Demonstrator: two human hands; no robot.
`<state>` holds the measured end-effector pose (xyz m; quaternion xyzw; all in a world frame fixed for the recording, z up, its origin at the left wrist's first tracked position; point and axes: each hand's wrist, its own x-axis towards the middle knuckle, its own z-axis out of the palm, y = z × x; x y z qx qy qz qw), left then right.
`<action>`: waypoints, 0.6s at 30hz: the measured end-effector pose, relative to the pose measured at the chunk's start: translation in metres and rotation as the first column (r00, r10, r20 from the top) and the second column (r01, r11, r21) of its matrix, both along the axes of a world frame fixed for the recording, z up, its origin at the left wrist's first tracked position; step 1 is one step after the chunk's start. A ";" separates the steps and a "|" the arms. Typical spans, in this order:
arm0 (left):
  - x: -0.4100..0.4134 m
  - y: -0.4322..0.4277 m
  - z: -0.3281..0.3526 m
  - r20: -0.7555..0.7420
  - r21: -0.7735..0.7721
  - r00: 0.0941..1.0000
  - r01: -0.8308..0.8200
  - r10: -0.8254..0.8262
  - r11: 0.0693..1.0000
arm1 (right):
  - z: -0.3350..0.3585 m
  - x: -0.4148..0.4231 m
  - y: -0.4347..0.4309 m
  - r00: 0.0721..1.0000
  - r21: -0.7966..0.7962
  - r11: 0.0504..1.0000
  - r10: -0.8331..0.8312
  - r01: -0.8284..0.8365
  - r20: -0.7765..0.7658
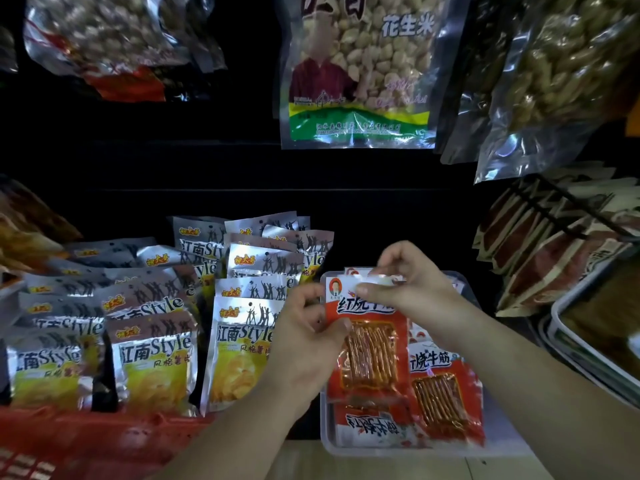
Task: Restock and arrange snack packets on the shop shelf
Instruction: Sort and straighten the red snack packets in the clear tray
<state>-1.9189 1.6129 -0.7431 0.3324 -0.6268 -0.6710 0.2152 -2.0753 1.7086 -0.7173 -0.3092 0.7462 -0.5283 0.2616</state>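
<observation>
A red snack packet (372, 355) with a clear window of orange strips stands upright in a translucent tray (502, 441). My left hand (308, 337) pinches its left edge. My right hand (412, 282) grips its white top edge from above. More red packets (443, 400) of the same kind lie flat in the tray beneath and to the right. To the left, several silver and yellow chip packets (156, 355) stand in rows.
A red plastic basket (97, 441) holds the silver packets at the lower left. Bags of peanuts (360, 71) hang above. A wire rack of brown and red packets (554, 251) stands at the right, beside a white tray (588, 355).
</observation>
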 end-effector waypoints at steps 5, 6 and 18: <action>-0.003 -0.006 -0.004 -0.002 0.022 0.989 -0.146 0.146 0.989 | -0.005 -0.009 0.018 0.950 0.006 0.993 0.107 -0.114 0.294; -0.003 -0.005 -0.006 0.011 -0.007 0.992 -0.124 0.124 0.992 | -0.005 -0.008 0.020 0.940 0.029 0.988 0.134 -0.150 0.315; 0.000 0.001 -0.001 -0.039 0.088 0.999 0.011 -0.007 0.996 | -0.009 -0.010 0.026 0.895 0.036 0.971 0.204 -0.238 0.397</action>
